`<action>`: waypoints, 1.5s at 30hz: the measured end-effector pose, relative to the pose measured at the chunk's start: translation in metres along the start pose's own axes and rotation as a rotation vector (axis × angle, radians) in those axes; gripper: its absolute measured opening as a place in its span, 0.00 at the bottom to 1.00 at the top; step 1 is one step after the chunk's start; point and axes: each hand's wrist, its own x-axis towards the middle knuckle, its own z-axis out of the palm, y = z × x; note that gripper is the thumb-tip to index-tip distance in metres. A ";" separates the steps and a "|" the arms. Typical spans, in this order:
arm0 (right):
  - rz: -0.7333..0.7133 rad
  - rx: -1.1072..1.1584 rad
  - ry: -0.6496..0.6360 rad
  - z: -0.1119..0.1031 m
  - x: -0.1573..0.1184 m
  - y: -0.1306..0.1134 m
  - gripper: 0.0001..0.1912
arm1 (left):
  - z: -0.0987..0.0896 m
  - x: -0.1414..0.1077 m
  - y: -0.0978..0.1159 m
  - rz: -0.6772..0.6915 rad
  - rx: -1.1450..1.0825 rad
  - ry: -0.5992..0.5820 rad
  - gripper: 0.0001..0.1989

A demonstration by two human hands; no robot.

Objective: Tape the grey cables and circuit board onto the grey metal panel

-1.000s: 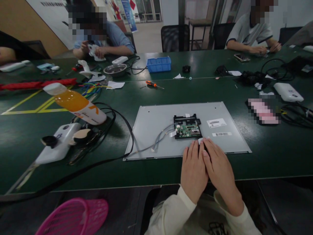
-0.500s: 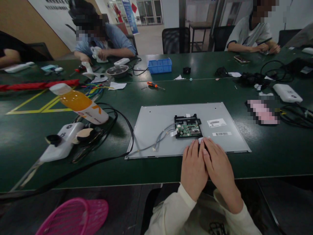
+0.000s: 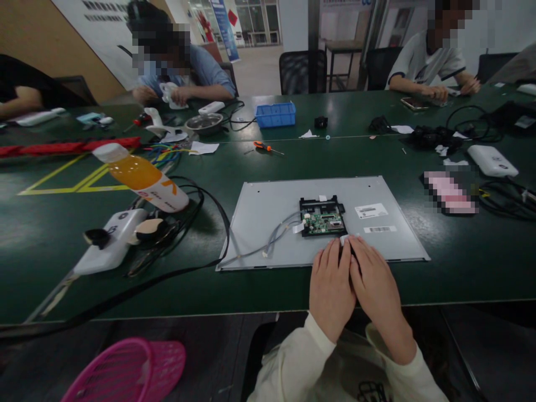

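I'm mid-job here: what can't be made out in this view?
All in the head view:
- Whatever lies beneath the left hand and right hand: hidden by them.
- Fine print on the upper white label of the grey panel: too small.
- Pink item: pixelated.
- Near part of the pink basket: cut off by the bottom edge.

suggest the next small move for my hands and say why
I'd probably raise the left hand and right hand slightly: they lie together over the near edge of the grey panel, just below the circuit board, and hide whatever is beneath.
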 end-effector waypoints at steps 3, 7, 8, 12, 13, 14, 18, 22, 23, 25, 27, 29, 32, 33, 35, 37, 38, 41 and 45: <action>0.000 0.005 0.005 0.000 0.000 0.000 0.25 | 0.000 0.000 0.000 0.000 -0.014 0.007 0.26; 0.012 0.019 0.020 0.000 0.000 0.000 0.25 | -0.001 0.001 0.000 -0.012 -0.011 -0.002 0.26; 0.018 0.024 0.022 0.000 0.000 0.000 0.25 | -0.002 0.001 0.000 -0.014 -0.008 -0.005 0.26; 0.039 0.045 0.026 -0.001 0.000 0.000 0.25 | -0.002 0.000 0.000 -0.003 -0.007 0.003 0.26; 0.041 0.047 0.026 -0.001 0.000 0.000 0.25 | -0.002 0.000 0.000 -0.002 -0.008 0.007 0.26; 0.042 0.048 0.027 -0.001 0.000 -0.001 0.25 | -0.002 0.000 0.000 -0.002 -0.009 0.010 0.26; 0.050 0.041 0.025 -0.002 0.000 -0.002 0.25 | -0.002 0.000 -0.001 -0.001 -0.012 0.010 0.26; 0.065 0.024 0.017 -0.002 0.000 -0.002 0.26 | -0.002 0.000 -0.001 0.011 -0.004 0.002 0.26; 0.065 0.023 0.016 -0.002 0.000 -0.002 0.26 | -0.002 0.000 -0.001 0.014 -0.002 0.002 0.26; 0.063 0.026 0.016 -0.002 0.000 -0.002 0.26 | -0.003 0.000 -0.001 0.016 0.000 0.007 0.26; 0.061 0.031 0.016 -0.002 0.000 -0.002 0.25 | -0.004 -0.001 -0.001 0.012 0.005 0.016 0.26; 0.060 0.033 0.016 -0.002 0.000 -0.002 0.25 | -0.004 -0.001 0.000 0.008 0.018 0.021 0.26; 0.067 0.033 0.019 -0.002 0.001 -0.002 0.25 | -0.004 -0.001 0.000 -0.002 0.034 0.026 0.26; 0.069 0.034 0.023 -0.002 0.001 -0.002 0.25 | -0.004 -0.001 0.000 -0.005 0.035 0.029 0.26; 0.072 0.037 0.031 -0.002 0.001 -0.003 0.25 | -0.003 -0.001 0.000 -0.010 0.034 0.039 0.26; 0.077 0.041 0.032 -0.002 0.001 -0.002 0.26 | -0.001 -0.001 -0.001 -0.012 0.032 0.047 0.25; 0.082 0.043 0.030 -0.002 0.001 -0.002 0.25 | -0.001 -0.001 -0.001 -0.013 0.029 0.050 0.25; 0.105 0.051 0.035 -0.001 0.000 -0.001 0.26 | 0.000 -0.001 -0.002 -0.024 0.018 0.059 0.26; 0.119 0.077 0.071 -0.001 0.000 -0.002 0.26 | -0.001 -0.002 -0.001 -0.024 0.012 0.078 0.27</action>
